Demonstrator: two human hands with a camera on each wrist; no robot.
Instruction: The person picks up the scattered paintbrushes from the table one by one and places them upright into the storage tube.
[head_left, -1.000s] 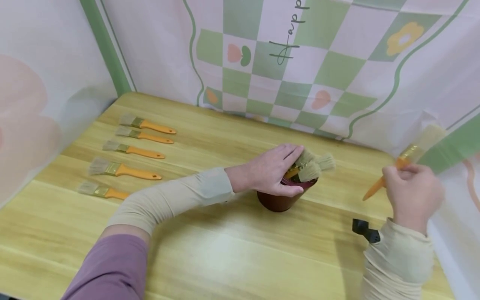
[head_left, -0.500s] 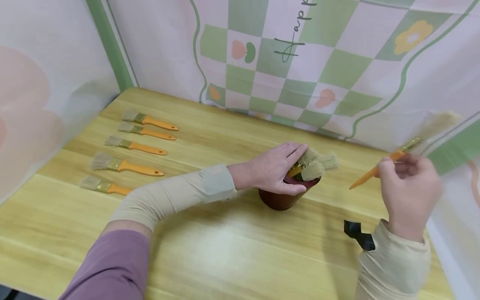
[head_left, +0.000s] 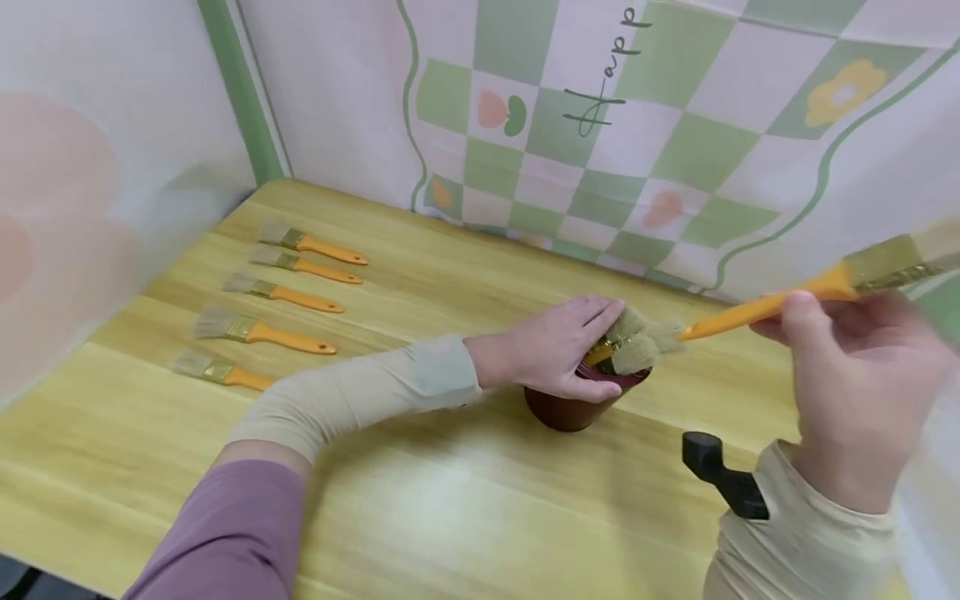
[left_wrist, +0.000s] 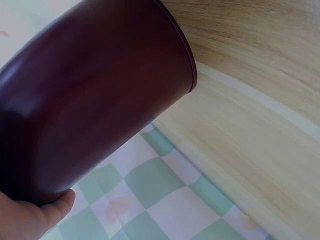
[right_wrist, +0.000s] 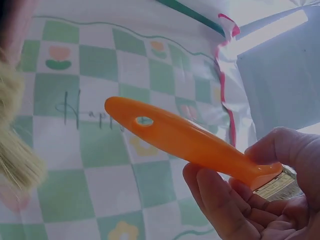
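Observation:
My left hand (head_left: 558, 346) grips the rim of a dark red cup (head_left: 558, 408), fingers over the top and thumb along the near side. In the left wrist view the cup (left_wrist: 100, 100) fills the upper left, with part of the hand (left_wrist: 30, 217) against its edge. Several paintbrushes (head_left: 636, 354) stand in the cup, bristles up. My right hand (head_left: 862, 400) pinches another paintbrush (head_left: 795, 302) by its orange handle near the ferrule. Its handle end points left and overlaps the cup's bristles in the head view. The right wrist view shows the handle's hole, with the held brush (right_wrist: 180, 142) raised in the air.
On the left of the wooden table (head_left: 450, 517), several orange-handled brushes lie in a column, bristles leftward, the widest brush (head_left: 262, 332) among them. The left forearm partly covers the nearest one (head_left: 217, 369). A checkered cloth backdrop (head_left: 600, 167) rises behind the table.
The right hand has raised the brush and turned it flatter, and its handle end has come left toward the cup. The left hand stays on the cup. The head view has shifted slightly.

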